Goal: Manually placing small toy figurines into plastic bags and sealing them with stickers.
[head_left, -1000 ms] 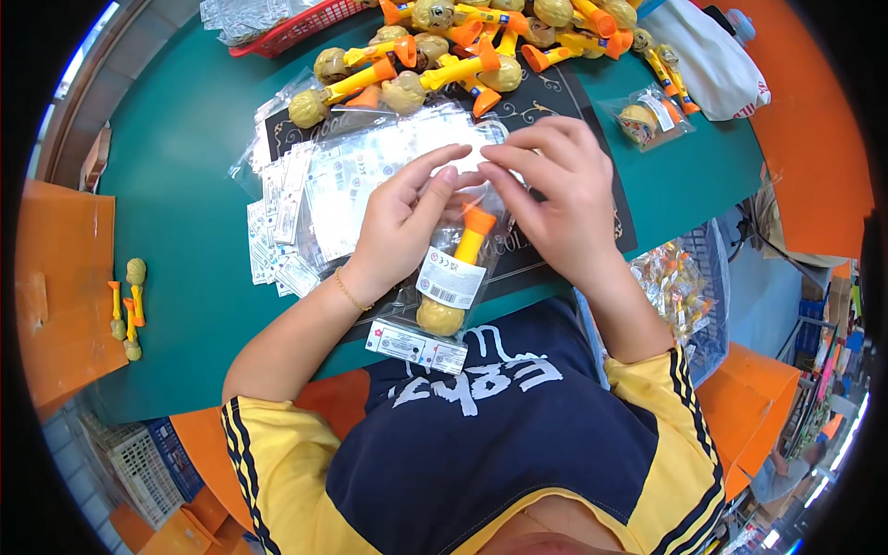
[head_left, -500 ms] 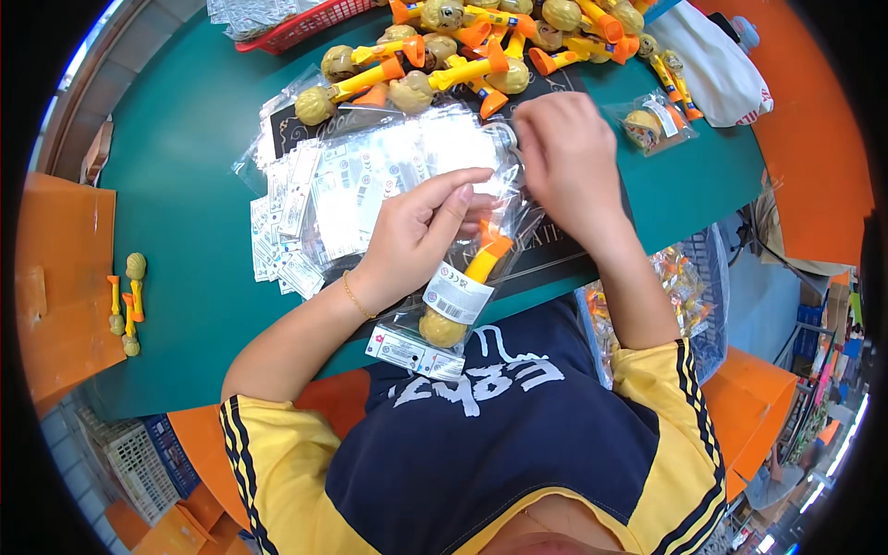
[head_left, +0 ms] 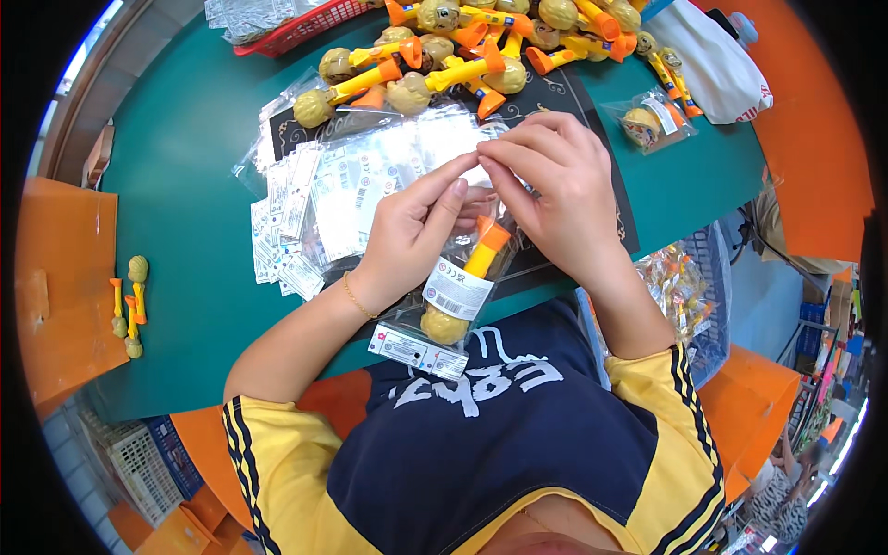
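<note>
Slanting down over the table's near edge is a clear plastic bag (head_left: 500,262). Inside it lies a toy dispenser (head_left: 480,260) with a yellow stem, an orange foot and a golden moulded head, wrapped by a white printed label (head_left: 458,289). My left hand (head_left: 412,231) is closed on the bag's upper part, thumb on top and the other fingers partly hidden. My right hand (head_left: 560,190) pinches at the bag's top edge, its fingertips meeting my left index fingertip. A stack of flat clear bags (head_left: 356,185) with printed labels lies just beyond my left hand.
Many loose dispensers (head_left: 467,69) are heaped at the far side, near a red basket (head_left: 305,26). One bagged dispenser (head_left: 643,125) lies to the right. A blue crate (head_left: 712,314) of bagged pieces stands at lower right. Several dispensers (head_left: 136,305) rest at far left.
My right hand has moved left and down, bringing its fingertips against my left index fingertip at the bag's top. My left hand and the bagged dispenser have barely shifted.
</note>
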### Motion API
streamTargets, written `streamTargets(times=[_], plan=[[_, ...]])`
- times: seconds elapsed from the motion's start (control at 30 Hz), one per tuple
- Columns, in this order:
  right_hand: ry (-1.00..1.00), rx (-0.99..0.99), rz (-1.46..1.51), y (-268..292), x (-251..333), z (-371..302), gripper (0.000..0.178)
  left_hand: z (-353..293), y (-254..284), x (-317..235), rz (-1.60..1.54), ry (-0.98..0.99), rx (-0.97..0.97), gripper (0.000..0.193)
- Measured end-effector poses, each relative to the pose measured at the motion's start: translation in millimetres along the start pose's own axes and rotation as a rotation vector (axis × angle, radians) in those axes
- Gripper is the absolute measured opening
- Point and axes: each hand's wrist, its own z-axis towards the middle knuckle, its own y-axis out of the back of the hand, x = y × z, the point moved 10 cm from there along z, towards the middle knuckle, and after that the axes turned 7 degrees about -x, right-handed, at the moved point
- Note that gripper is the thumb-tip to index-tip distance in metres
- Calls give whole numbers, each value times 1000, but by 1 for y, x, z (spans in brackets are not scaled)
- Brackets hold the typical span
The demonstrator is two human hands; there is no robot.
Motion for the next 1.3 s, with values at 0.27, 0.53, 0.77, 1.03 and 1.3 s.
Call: streamTargets(times=[0.27,0.53,0.77,1.03,1.3], plan=[[-32,48,-32,-7,-10,3,10,1,0,-4,63,-25,26,33],[-558,-279,-51,104,-132,-40,11,4,22,-8,-99,33,-135,40],[-496,1357,123,38,-90,-198,12,3,16,-4,-152,62,-121,40],[-517,1645,-239,-12,-109,-364,19,5,2,-9,-189,67,-58,39],[-916,382,910,14,-29,-87,9,-5,0,-8,-217,111,-26,39]])
